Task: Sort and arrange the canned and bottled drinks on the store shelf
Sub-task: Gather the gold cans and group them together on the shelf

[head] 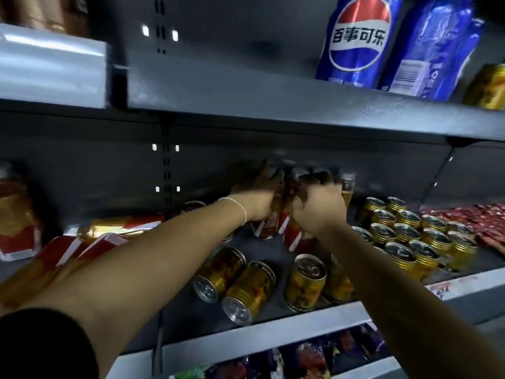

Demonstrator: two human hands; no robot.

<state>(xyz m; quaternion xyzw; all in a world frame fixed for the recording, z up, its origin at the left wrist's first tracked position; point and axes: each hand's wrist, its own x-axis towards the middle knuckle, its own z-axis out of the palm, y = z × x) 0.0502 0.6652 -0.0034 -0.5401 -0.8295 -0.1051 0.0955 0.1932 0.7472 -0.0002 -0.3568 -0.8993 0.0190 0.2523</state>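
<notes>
Both my arms reach deep into the middle shelf (273, 326). My left hand (255, 190) wraps around an upright amber tea bottle with a red label (269, 222) near the back wall. Beside it, my right hand (318, 206) grips a second bottle of the same kind (296, 237). More bottle caps (347, 177) show in the dark behind my hands. Two gold cans (237, 285) lie on their sides at the shelf front, and one gold can (306, 283) stands upright next to them. Several gold cans (410, 233) stand in rows to the right.
Red-labelled bottles (90, 242) lie toppled on the left under my left forearm. Blue Pepsi cans (355, 39) and a gold can (489, 88) sit on the upper shelf. Red snack packets (481, 222) fill the far right. Packaged goods (314, 359) sit on the shelf below.
</notes>
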